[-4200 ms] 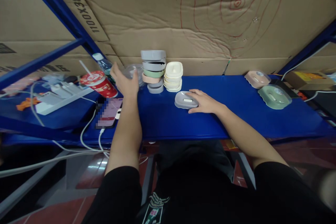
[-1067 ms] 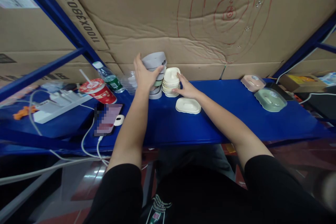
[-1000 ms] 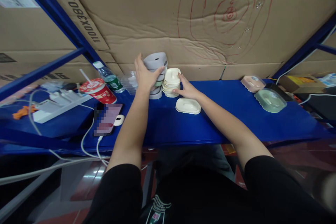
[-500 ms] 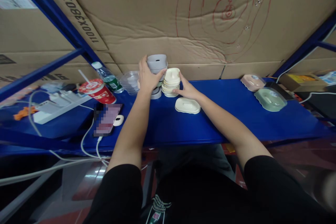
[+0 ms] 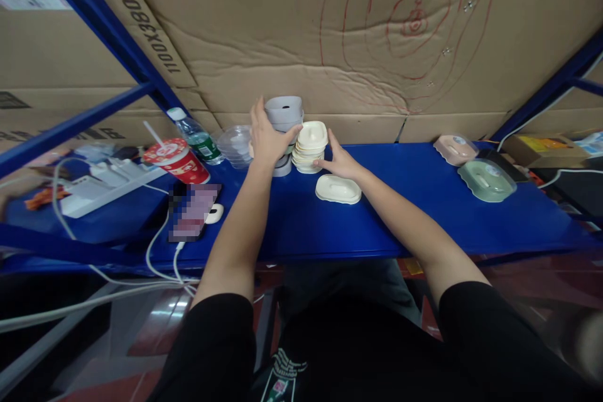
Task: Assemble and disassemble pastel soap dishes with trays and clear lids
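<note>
The left hand (image 5: pixel 268 139) is wrapped around the left side of the upright stack of grey bowls (image 5: pixel 284 110), thumb across its front. Just right of it, between the hands, stands the stack of cream lids (image 5: pixel 311 143). In front, a loose lid (image 5: pixel 338 189) lies lengthwise left to right on the tabletop (image 5: pixel 400 220), nearer the right hand (image 5: pixel 343 162), whose spread thumb and fingers meet the lids' right side; whether they grip cannot be told.
</note>
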Available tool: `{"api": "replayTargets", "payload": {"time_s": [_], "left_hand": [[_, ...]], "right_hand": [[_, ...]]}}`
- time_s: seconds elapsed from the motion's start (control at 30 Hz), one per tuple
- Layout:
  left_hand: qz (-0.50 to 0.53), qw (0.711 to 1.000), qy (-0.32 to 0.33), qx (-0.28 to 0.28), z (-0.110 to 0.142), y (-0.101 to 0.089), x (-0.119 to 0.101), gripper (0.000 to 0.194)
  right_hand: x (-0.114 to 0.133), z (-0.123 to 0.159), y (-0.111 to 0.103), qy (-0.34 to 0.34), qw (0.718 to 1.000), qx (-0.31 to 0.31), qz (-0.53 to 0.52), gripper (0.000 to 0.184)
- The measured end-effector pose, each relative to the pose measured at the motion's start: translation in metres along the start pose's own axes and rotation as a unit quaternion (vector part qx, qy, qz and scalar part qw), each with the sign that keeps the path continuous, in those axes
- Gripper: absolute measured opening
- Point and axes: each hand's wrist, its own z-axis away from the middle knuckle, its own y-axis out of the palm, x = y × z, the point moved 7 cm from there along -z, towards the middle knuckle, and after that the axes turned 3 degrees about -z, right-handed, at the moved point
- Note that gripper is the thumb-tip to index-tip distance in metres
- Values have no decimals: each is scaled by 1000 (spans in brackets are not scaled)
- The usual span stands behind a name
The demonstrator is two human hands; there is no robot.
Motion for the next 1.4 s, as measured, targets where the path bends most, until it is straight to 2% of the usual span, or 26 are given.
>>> {"api": "replayTargets", "payload": {"time_s": [0.1,0.2,0.3,0.43,0.53,0.67,0.8,0.93,1.0,1.2,1.3,1.4], "left_hand": [[12,1000,2,-13,2,-5,1,115],[15,999,6,-33,10,-11,-1,110],[6,998,12,-59,24,-18,-3,100],[-9,995,23,-93,45,-24,-1,88],[-12,996,15,-93,53,-24,5,83],[-11,997,-9,-73,54,-22,11,81],[-22,997,-10,-73,56,-20,10,80],[-26,997,2,-73,58,-17,10,80],[-29,997,3,-76,58,-16,11,79],[-23,997,0,-70,57,-15,12,82],[-10,998,-8,-61,57,-15,11,82],[-12,998,-12,-65,57,-16,10,82]], "right_hand": [[1,11,-10,13,1000,-12,21,154],[2,33,-23,12,997,8,72,138],[-1,64,-30,16,985,95,145,113],[-6,97,-37,21,960,218,174,66],[-6,104,-45,28,951,244,189,60],[-7,104,-52,58,946,237,214,70],[-7,101,-51,53,952,214,214,61],[-18,99,-57,65,945,197,251,80],[-24,98,-63,63,942,191,269,83],[-36,95,-85,60,946,146,284,58],[-35,91,-96,56,955,85,277,40],[-33,88,-104,43,965,14,259,32]]}}
